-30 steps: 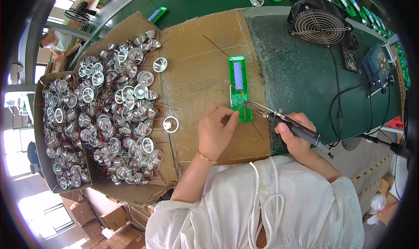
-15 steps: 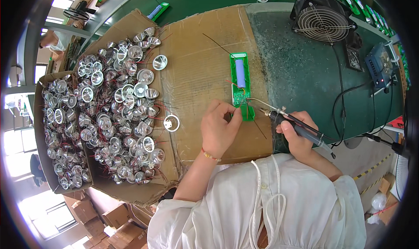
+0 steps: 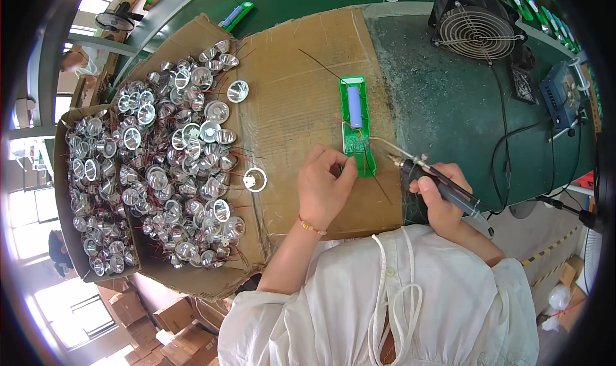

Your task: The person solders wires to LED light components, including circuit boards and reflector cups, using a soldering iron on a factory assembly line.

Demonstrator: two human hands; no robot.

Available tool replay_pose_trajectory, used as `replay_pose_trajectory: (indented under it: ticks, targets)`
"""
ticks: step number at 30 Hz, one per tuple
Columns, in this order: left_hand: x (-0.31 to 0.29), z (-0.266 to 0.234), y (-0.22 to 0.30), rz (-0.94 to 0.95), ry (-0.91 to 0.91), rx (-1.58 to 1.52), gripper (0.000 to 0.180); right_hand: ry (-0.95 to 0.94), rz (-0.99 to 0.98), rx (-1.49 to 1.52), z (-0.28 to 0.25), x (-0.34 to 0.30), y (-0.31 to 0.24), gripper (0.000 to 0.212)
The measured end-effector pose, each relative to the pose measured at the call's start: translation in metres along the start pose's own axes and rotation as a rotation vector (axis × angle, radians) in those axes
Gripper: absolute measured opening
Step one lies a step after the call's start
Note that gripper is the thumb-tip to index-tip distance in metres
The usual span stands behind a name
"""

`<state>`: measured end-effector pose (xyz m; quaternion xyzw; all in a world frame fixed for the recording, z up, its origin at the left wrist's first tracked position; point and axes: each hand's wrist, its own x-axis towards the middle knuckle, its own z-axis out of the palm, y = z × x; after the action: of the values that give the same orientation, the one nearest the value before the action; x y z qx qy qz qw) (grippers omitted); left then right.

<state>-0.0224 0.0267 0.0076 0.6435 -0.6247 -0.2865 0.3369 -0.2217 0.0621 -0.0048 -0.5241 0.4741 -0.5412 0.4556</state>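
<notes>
On the cardboard in front of me lies a long green plastic housing [image 3: 369,165], with a lilac cylindrical battery [image 3: 354,108] in its far half. Nearer to me in it is a small green circuit board [image 3: 355,141] with thin red and dark wires. My left hand [image 3: 325,183] is pinched at the housing's near left edge; what its fingertips hold is hidden. Gripped in my right hand [image 3: 443,196] is a soldering iron [image 3: 443,189] with a thin curved feed tube alongside. Its tip stands just right of the housing, and the tube's end reaches close to the board.
Cardboard boxes [image 3: 212,289] on the left hold many silvery reflector cups [image 3: 157,176] with wires. A loose white ring [image 3: 255,180] lies beside them. At the far right stand a black fan [image 3: 478,32] and a blue soldering station [image 3: 560,96], with cables [image 3: 504,141] running across the green mat.
The soldering iron and its feed tube have shifted slightly right and away from me. My left hand keeps its pinch by the housing. The whole view has moved a little.
</notes>
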Motion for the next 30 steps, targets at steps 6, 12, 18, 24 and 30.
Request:
replay_pose_trajectory:
  ticks: [6,12,18,24,30]
  targets:
    - [0.000,0.001,-0.001,-0.021,0.003,-0.009,0.011,0.015,-0.009,-0.023,-0.004,0.000,0.001,0.015]
    - [0.001,0.002,-0.003,-0.016,0.014,0.017,0.012,0.021,0.009,-0.009,-0.001,-0.002,0.006,0.015]
    - [0.000,0.000,0.000,-0.009,0.009,0.029,0.010,0.032,0.029,0.035,-0.001,-0.003,0.004,0.016]
    - [-0.011,-0.017,-0.003,0.216,0.065,0.079,0.010,0.043,0.020,0.032,-0.003,-0.003,0.003,0.015]
    - [-0.014,-0.012,0.006,-0.164,0.116,-0.330,0.015,0.009,0.070,0.052,-0.001,0.000,0.000,0.016]
